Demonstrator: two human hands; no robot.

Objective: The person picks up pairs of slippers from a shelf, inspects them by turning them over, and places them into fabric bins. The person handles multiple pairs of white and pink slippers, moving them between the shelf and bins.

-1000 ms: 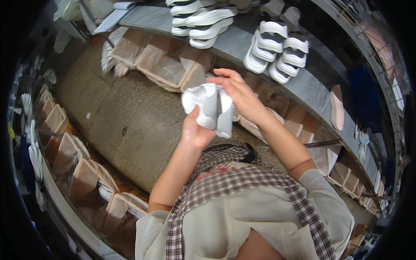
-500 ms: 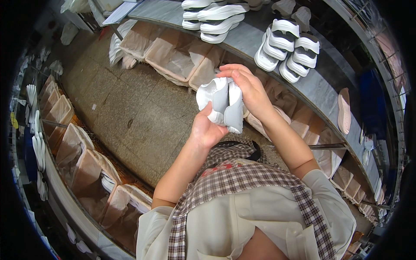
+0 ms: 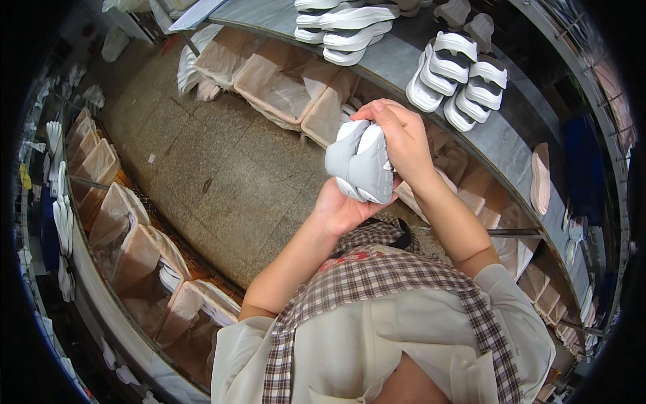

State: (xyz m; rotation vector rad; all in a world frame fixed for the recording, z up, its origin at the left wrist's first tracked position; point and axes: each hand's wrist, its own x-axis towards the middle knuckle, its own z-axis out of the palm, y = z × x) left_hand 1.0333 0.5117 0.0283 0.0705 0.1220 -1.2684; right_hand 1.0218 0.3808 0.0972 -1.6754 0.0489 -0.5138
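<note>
Both hands hold a pale grey foam sandal up at chest height, above the floor and near the tabletop. The left hand cups it from below, grip closed on it; the right hand clamps its top. It looks light, soft and bendable, best held by the thick sole edges.

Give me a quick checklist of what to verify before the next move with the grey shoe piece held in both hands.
1. Left hand under grey shoe piece: ok.
2. Right hand gripping its top: ok.
3. Piece held above the floor, away from the grey bench: ok.
4. Bare bench surface beside the white sandal stacks: ok.
5. Defects on the piece: cannot tell.
</note>
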